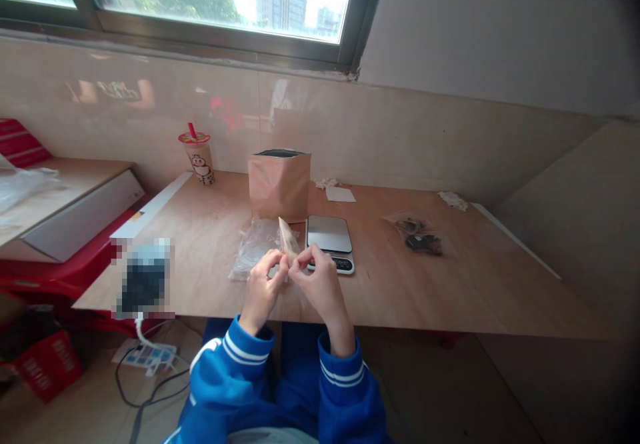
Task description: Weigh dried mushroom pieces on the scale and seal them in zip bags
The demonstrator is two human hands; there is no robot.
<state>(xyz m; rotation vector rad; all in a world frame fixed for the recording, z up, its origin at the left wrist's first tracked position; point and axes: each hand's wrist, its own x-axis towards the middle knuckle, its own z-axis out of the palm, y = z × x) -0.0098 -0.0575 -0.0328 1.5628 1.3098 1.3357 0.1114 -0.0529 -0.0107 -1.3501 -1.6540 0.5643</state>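
Observation:
Between my two hands a small pale packet (287,237) stands up, pinched along its near edge. My left hand (265,283) grips its left side with thumb and forefinger. On the other side my right hand (320,281) pinches it close to the left fingertips. What the packet contains cannot be made out. A crumpled clear plastic bag (250,247) lies beneath and left of the packet. Just right of it, a white kitchen scale (329,234) with a bare metal plate sits partly behind my right hand. Behind the packet stands a brown kraft pouch (280,184), its top open.
A lidded drink cup (201,161) with a red straw stands at the back left. Small clear bags with dark contents (423,241) lie at the right. A white paper piece (341,194) rests behind the scale. Cables (150,397) hang and lie below the table's left side.

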